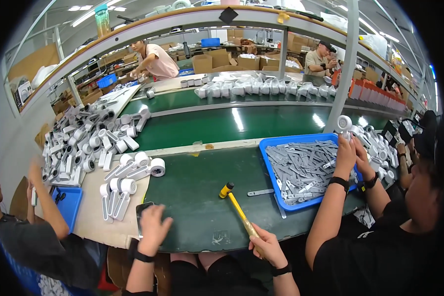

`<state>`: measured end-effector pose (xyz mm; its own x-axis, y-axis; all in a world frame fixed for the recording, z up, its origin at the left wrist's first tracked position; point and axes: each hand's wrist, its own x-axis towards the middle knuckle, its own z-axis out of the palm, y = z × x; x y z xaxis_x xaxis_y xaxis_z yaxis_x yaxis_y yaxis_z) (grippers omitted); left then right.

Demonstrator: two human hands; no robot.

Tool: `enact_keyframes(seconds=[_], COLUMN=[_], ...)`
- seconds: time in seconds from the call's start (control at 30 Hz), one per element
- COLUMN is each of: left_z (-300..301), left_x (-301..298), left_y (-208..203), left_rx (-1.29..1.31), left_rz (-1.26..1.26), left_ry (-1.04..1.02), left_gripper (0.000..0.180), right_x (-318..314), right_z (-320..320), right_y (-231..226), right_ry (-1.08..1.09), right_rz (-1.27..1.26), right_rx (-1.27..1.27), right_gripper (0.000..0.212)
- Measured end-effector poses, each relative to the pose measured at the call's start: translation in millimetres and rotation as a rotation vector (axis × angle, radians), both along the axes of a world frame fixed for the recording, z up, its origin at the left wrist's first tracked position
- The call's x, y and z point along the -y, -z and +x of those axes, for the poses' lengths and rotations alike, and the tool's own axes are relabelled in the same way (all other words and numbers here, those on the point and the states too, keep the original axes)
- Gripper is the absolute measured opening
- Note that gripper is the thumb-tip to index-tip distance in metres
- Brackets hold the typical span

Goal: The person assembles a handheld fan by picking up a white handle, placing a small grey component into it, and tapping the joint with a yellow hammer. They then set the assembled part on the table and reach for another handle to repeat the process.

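My right hand (269,246) is wrapped round the handle of a small yellow-and-black mallet (237,207), whose head points away from me over the green work surface (197,197). My left hand (154,227) hovers at the near left of that surface with its fingers apart and nothing visible in them. Partly covered by it lies a dark flat object (142,209) that I cannot make out. Beyond it, on a cardboard sheet (133,227), white handheld fans (118,197) lie in small groups.
At right stands a blue tray (291,204) of grey flat strips; one loose strip (260,192) lies beside it. A co-worker's hands (352,153) hold a fan over the tray. More fans (79,143) are heaped at left, near another co-worker. A metal post (345,69) rises behind the tray.
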<state>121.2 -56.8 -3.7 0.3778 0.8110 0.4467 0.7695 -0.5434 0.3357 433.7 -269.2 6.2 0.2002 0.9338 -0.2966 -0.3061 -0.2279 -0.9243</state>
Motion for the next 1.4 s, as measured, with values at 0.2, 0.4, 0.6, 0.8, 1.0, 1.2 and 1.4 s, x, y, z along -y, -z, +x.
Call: enact_keyframes(seconds=[0.2,0.4,0.6,0.8,1.0,1.2,1.4], left_z=[57.3,73.9,74.0,85.5,92.5,96.3,97.4], left_x=[69.3,71.3,75.1,79.0,76.3,75.6,76.7], left_y=[17.0,21.0,46.8,63.0,69.0,74.3,72.2], left_rx=[0.03,0.2,0.333,0.448,0.444,0.482,0.506], left_rz=[-0.027,0.108,0.138,0.238,0.3,0.312,0.312], left_ry=[0.185,0.189,0.142,0.067,-0.014,-0.009,0.02], left_gripper=[0.052,0.033,0.025,0.012,0.009,0.006,0.004], right_x=[-27.8,-53.4,-35.9,-29.5,-35.7,-32.6,-35.4], right_z=[5.6,17.3,-20.4,-15.3,-13.7,-18.6,-12.8], right_y=[2.9,3.2,-36.1,-22.9,-25.3,-29.0,-16.3], right_ry=[-0.072,-0.036,0.053,-0.006,-0.052,0.013,0.041], right_rz=[0.059,0.077,0.067,0.108,0.049,0.051,0.086], right_rx=[0.046,0.122,0.219,0.395,0.434,0.463,0.486], right_gripper=[0.061,0.05,0.049,0.049,0.046,0.042,0.043])
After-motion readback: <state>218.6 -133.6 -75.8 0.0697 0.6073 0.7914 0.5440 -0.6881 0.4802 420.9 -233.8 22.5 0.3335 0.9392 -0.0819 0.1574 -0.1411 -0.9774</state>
